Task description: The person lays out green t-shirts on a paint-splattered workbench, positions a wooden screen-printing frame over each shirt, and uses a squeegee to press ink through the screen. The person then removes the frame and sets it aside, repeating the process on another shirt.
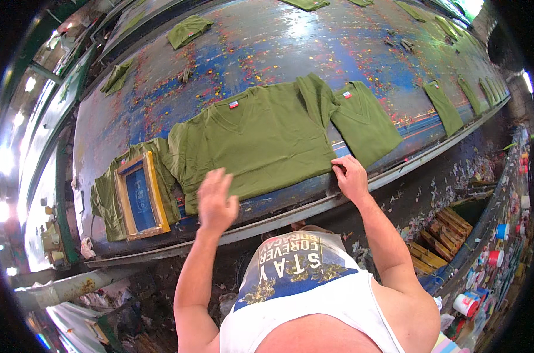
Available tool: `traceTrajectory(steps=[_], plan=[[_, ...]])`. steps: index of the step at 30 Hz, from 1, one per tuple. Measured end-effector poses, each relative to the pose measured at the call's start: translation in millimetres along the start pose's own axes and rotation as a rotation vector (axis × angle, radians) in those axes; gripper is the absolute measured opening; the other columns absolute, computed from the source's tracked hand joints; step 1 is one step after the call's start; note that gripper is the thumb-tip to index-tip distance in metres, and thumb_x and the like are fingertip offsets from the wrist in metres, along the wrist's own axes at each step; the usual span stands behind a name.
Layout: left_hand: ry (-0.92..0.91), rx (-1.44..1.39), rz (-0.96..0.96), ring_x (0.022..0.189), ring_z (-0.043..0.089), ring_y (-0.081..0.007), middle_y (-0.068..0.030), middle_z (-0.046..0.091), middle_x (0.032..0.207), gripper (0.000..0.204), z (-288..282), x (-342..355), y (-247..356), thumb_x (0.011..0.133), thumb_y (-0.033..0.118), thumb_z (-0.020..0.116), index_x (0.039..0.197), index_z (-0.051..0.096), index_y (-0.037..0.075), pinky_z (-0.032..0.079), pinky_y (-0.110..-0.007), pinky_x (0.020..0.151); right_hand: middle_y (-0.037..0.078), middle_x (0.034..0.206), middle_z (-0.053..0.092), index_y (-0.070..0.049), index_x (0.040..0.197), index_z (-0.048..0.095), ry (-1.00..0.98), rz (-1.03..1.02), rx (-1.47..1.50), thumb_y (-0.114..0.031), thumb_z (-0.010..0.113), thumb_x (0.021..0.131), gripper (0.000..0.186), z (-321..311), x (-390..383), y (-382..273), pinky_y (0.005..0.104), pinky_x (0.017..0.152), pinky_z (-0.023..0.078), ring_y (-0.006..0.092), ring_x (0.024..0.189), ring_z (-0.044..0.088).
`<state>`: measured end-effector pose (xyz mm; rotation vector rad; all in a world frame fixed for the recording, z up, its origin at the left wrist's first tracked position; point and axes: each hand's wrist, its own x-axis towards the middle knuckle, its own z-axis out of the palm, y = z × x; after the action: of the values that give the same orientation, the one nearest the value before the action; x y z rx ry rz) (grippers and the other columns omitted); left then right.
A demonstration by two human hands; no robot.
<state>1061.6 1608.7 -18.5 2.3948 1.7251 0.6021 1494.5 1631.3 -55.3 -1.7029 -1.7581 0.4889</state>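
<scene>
A green V-neck T-shirt (261,141) lies spread on the long table in front of me, its neck pointing away and light creases across its body. My right hand (352,179) pinches the shirt's near right hem corner between thumb and fingers. Over the near left part of the same shirt, my left hand (215,203) is open, its fingers stretched out and slightly blurred; whether it touches the cloth I cannot tell. To the left, a wooden screen-printing frame (156,197) with blue mesh rests on another green shirt (106,200). A folded green shirt (367,120) lies right beside the spread one.
The table (249,56) is spotted with coloured paint, and its metal front edge (267,222) runs close to my body. More folded green shirts (443,109) line the right side; another green bundle (188,30) lies farther back. Wooden frames (446,235) and paint tubs (467,304) stand at lower right.
</scene>
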Motion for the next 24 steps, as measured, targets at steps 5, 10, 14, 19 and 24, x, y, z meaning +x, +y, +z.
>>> traceTrajectory(steps=[5,10,14,19,24], plan=[[-0.308,-0.143,0.379,0.167,0.027,-0.0418,-0.017,0.038,0.178,0.088,69,84,55,0.102,0.064,0.064,0.167,0.046,0.007,0.022,-0.056,0.137,0.012,0.101,0.076,-0.009,0.105,0.077,0.084,0.024,-0.016,-0.012,0.077,0.096,0.01,10,4,-1,0.0465,0.084,0.059,0.0373,0.098,0.074],[-0.362,0.121,0.434,0.17,0.018,-0.0393,-0.0151,0.027,0.183,0.098,114,191,24,0.106,0.075,0.049,0.174,0.033,0.007,0.014,-0.056,0.139,0.012,0.098,0.075,-0.009,0.102,0.076,0.096,0.008,-0.06,-0.01,0.078,0.095,0.007,9,6,-3,0.0461,0.081,0.059,0.0362,0.094,0.073],[-0.265,0.196,0.286,0.171,0.017,-0.0389,-0.0149,0.023,0.185,0.1,136,256,6,0.106,0.075,0.048,0.175,0.03,0.006,0.012,-0.056,0.139,0.01,0.09,0.07,-0.01,0.097,0.074,0.119,0.012,-0.06,-0.007,0.079,0.092,0.007,8,8,-8,0.0465,0.075,0.057,0.035,0.086,0.07],[-0.184,0.206,0.068,0.171,0.012,-0.0407,-0.0194,0.017,0.185,0.107,178,270,74,0.105,0.077,0.047,0.174,0.028,-0.002,0.01,-0.055,0.139,0.01,0.088,0.069,-0.008,0.099,0.075,0.114,0.007,-0.059,-0.006,0.078,0.093,0.007,6,10,-10,0.0457,0.072,0.055,0.0342,0.083,0.069],[-0.204,0.135,0.145,0.171,0.013,-0.0413,-0.0215,0.019,0.184,0.107,182,242,123,0.105,0.077,0.048,0.173,0.029,-0.004,0.012,-0.054,0.139,0.011,0.089,0.069,-0.008,0.1,0.074,0.085,-0.001,-0.076,-0.006,0.078,0.093,0.008,5,11,-11,0.0455,0.074,0.055,0.0344,0.085,0.069]])
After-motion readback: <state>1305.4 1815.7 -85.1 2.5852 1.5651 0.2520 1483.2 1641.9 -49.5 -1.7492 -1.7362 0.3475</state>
